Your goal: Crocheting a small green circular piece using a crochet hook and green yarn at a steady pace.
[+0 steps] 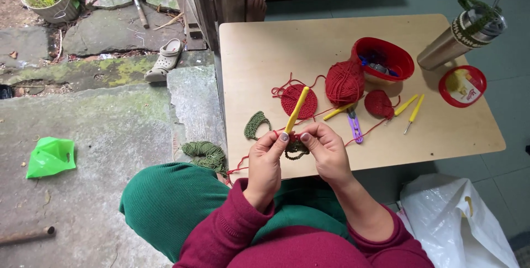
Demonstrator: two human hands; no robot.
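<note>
My left hand (268,160) and my right hand (326,152) meet over the table's near edge, pinching a small dark green crochet piece (296,149) with red yarn running through it. A yellow-handled crochet hook (296,109) sticks up and away from between my fingers; which hand grips it I cannot tell. Red yarn leads off to a red yarn ball (344,82). A flat red crocheted circle (298,101) lies just beyond my hands. A green crocheted arc (256,124) lies to the left.
On the light wooden table (265,47) are a red bowl (385,59), a second small red crocheted piece (379,103), two more yellow hooks (410,109), a purple clip (355,126), a red lid (462,85) and a steel tumbler (461,35). Green yarn (202,152) lies on the stone floor, a white bag (455,218) at right.
</note>
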